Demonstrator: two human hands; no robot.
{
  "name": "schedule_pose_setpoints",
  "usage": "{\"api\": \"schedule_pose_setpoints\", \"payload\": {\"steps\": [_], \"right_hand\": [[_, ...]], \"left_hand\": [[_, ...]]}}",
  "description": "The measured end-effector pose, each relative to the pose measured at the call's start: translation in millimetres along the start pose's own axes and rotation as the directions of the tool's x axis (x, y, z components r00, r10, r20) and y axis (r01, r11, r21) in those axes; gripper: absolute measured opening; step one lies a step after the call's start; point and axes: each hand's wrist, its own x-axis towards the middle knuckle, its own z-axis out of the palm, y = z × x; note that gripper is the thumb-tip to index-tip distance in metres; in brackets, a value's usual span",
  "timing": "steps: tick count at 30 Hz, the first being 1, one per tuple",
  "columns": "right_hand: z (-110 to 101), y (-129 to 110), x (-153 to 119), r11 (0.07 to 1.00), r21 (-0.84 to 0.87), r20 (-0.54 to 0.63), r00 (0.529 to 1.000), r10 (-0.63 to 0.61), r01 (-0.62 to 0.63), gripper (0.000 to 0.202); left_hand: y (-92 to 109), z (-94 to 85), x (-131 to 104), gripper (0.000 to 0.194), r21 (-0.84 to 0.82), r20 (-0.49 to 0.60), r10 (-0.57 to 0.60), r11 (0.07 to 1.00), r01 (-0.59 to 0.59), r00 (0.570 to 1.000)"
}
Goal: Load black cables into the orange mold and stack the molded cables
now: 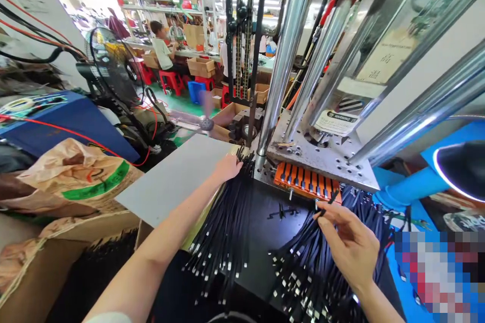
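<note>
My left hand reaches to the far end of a bundle of black flat cables. Its fingers are curled closed on the cable ends there. My right hand pinches a thin black cable between thumb and fingertips, just in front of the orange mould. Several black cable ends lie side by side in slots of that mould, beneath the press plate. Under my right hand spreads a second pile of black cables with silvery tips.
Steel press columns rise behind the mould. Small black scraps lie on the dark table. A grey board is at left, with a cardboard box below it. A lamp stands at right. Another person sits far back.
</note>
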Motion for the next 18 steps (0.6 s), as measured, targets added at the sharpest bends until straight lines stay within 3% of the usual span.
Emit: {"api": "schedule_pose_setpoints", "payload": {"steps": [2, 5, 8, 10, 12, 15, 18], "right_hand": [[16.8, -11.9, 9.0, 0.987, 0.143, -0.049, 0.995, 0.085, -0.077, 0.024], [41.5, -31.1, 20.2, 0.940, 0.310, 0.024, 0.990, 0.141, -0.141, 0.037], [57.3, -51.1, 28.3, 0.854, 0.492, 0.122, 0.985, 0.124, -0.168, 0.053], [60.8, -63.6, 32.9, 0.784, 0.601, 0.122, 0.987, 0.105, -0.158, 0.054], [59.5, -73.7, 38.1, 0.720, 0.678, 0.103, 0.989, 0.106, -0.148, 0.052], [53.4, -82.4, 47.2, 0.652, 0.737, 0.107, 0.983, 0.146, -0.178, 0.047], [49.5, -83.2, 55.0, 0.611, 0.751, 0.160, 0.966, 0.201, -0.251, 0.043]], "left_hand": [[4.3, -13.6, -5.2, 0.021, -0.034, -0.038, 0.049, 0.998, -0.050, 0.998], [25.8, -47.9, -30.3, 0.022, -0.198, -0.133, 0.229, 0.947, -0.252, 0.964], [57.0, -87.5, -67.9, 0.027, -0.542, -0.225, 0.452, 0.678, -0.497, 0.863], [76.0, -109.3, -89.4, 0.027, -0.688, -0.195, 0.529, 0.526, -0.500, 0.826], [90.9, -123.5, -102.3, 0.026, -0.782, -0.127, 0.573, 0.444, -0.437, 0.809], [106.7, -130.3, -105.9, 0.026, -0.873, -0.034, 0.638, 0.357, -0.334, 0.769], [118.0, -128.7, -103.5, 0.030, -0.896, 0.009, 0.662, 0.339, -0.288, 0.750]]}}
